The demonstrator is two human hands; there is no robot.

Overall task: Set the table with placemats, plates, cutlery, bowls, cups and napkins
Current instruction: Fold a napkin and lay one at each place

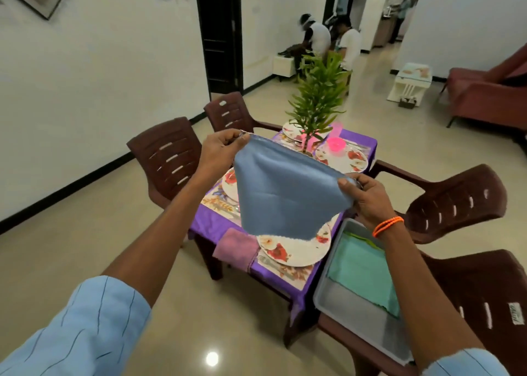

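- Left hand (221,147), arm outstretched toward 12 o'clock, fingers pinched closed;
- Right hand (366,197), at 4 o'clock from it, likewise pinched; orange beaded wristband (387,226) on its wrist.

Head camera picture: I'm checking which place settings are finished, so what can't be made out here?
- Near-left floral plate: mostly hidden by the blue cloth napkin that the left hand and right hand hold up.
- Cutlery: only faint shapes beside the near floral plate; too small and blurred to count.
- Far settings: screened by the green potted plant.
- Grey plastic tray: far end hidden by the right forearm.
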